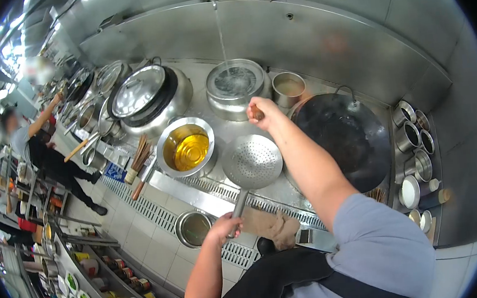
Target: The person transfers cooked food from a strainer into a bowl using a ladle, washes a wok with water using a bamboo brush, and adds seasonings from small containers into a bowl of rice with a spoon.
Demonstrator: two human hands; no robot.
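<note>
A black cloth apron (262,291) sits closest. The left hand (224,228) grips a round, perforated metal strainer (252,162), the right hand (265,113) a brown wooden handle (257,113).

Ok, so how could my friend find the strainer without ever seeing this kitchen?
Start at the huge black wok on the right. Look left, past the outstretched right arm, to a round metal strainer whose handle is gripped by the left hand. Unlike the pot of yellow liquid beside it, the strainer is dotted with little holes.
</note>
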